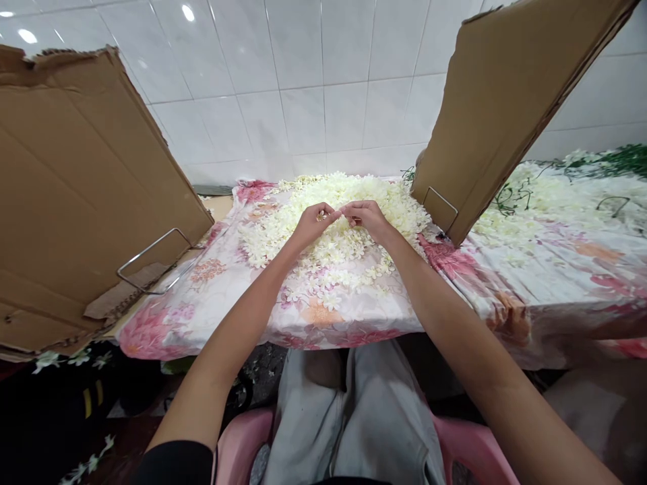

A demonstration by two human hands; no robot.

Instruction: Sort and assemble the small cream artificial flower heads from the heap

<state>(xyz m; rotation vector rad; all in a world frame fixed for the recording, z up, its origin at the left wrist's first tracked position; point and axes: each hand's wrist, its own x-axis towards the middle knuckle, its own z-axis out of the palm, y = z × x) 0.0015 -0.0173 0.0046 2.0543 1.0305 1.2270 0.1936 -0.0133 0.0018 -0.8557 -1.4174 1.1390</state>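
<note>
A wide pile of small cream-white flowers (pixel 328 249) lies on a table with a floral cloth (pixel 212 310). Over the middle of the pile, my left hand (pixel 314 221) and my right hand (pixel 366 217) meet at the fingertips. Thumb and index finger of each are pinched together. Whatever is between the fingertips is too small to make out. Some loose blossoms (pixel 331 300) are scattered in front of the pile, nearer the table's front edge.
Cardboard panels stand on the left (pixel 91 188) and right (pixel 505 101), with metal wire brackets (pixel 151 259) at their bases. Beyond the right panel lie more white flowers (pixel 550 195) and green stems (pixel 624 160). A tiled wall (pixel 348 114) rises behind the table.
</note>
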